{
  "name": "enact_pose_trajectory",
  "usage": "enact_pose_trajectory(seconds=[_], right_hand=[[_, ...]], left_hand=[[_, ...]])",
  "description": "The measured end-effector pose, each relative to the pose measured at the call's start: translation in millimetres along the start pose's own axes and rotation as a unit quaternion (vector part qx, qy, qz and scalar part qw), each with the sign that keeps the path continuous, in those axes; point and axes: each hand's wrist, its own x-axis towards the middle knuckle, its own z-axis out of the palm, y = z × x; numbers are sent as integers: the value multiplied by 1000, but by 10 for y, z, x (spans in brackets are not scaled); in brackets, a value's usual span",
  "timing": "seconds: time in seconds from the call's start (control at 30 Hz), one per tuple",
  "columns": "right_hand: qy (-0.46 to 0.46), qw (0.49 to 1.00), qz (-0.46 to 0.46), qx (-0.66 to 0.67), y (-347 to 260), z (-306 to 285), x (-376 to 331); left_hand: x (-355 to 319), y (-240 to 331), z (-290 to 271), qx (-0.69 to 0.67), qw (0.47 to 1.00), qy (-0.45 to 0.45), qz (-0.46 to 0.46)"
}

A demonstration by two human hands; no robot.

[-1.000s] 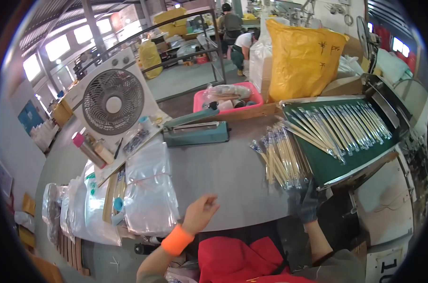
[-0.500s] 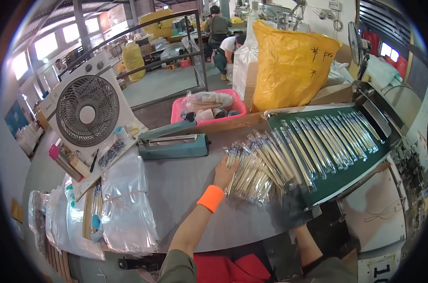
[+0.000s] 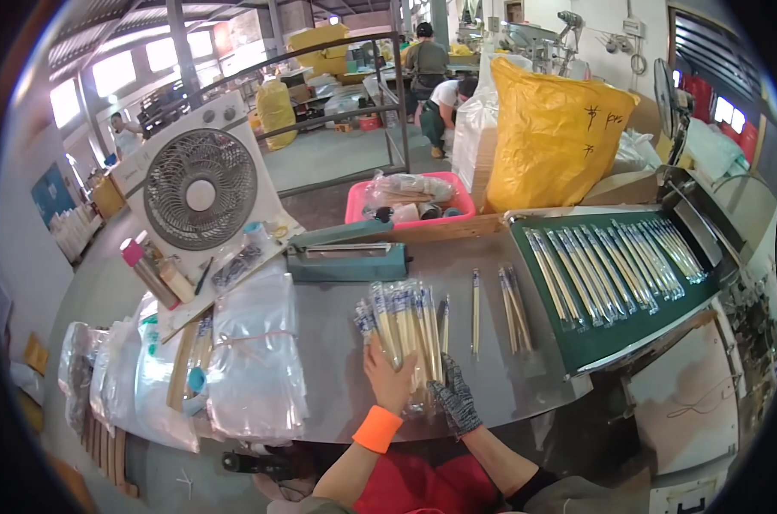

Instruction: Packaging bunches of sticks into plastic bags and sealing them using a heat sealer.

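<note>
In front of me on the grey table (image 3: 337,334) is a thick bundle of clear-wrapped wooden chopsticks (image 3: 403,313), standing roughly lengthwise with their blue-printed ends pointing away from me. My left hand (image 3: 390,377), bare with an orange wristband, curls around the bundle's left side. Against its lower right side presses my right hand (image 3: 457,401) in a grey knitted glove; some of its fingertips are hidden. One wrapped pair (image 3: 476,313) lies apart to the right. Beyond it is a small group of wrapped chopsticks (image 3: 515,313).
A green belt (image 3: 598,349) at right carries a row of wrapped chopsticks (image 3: 620,265). Behind are a teal sealer (image 3: 350,264), a pink basket (image 3: 358,206) and a large yellow sack (image 3: 551,137). Clear plastic bags (image 3: 255,368) and a fan (image 3: 201,193) occupy the left side.
The loose pile beside the belt is now gathered between both hands and farther left. My right hand has come from the belt's edge to the bundle. A few packs lie apart. The view has shifted.
</note>
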Motion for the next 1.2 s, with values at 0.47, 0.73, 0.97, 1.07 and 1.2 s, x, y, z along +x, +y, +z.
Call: enact_pose_trajectory(seconds=[0.47, 0.73, 0.97, 1.07, 1.2], right_hand=[[78, 812, 122, -566, -430, -964, 1398], [-146, 814, -153, -541, -73, -125, 541], [-35, 843, -183, -504, -105, 31, 182], [-23, 850, -209, -484, -62, 89, 195], [-7, 851, -229, -472, -87, 125, 162]], left_hand=[[25, -923, -816, -88, 995, 44, -18], [-13, -769, -844, -140, 986, 44, -75], [48, -818, -733, -95, 989, 21, -109], [145, -1274, -780, -239, 953, 29, -181], [167, -1417, -735, -119, 970, 84, -194]])
